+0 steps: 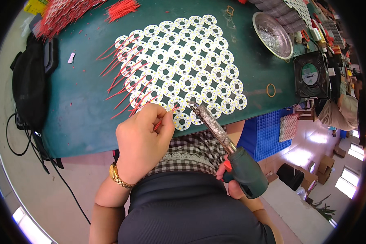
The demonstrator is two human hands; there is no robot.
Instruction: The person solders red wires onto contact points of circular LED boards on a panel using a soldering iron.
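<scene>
Rows of round white ring-shaped LED boards [182,67] lie side by side on the green table mat. Red wires [124,87] stick out from boards along the left side of the block. My left hand [144,136], with a gold watch on its wrist, pinches a short red wire [158,124], whose end reaches a board in the near rows. My right hand [227,179] grips a soldering gun [248,173] with a dark green body and a red trigger. Its metal barrel slants up to the left, and the tip is over a near-row board, right of my left fingers.
Bundles of red wires [123,9] lie at the far left. A metal bowl [272,35] and a black fan [312,75] stand at the right, with a rubber band [271,90] nearby. A black bag [28,87] rests at the left edge. Blue crates [268,134] stand below the table.
</scene>
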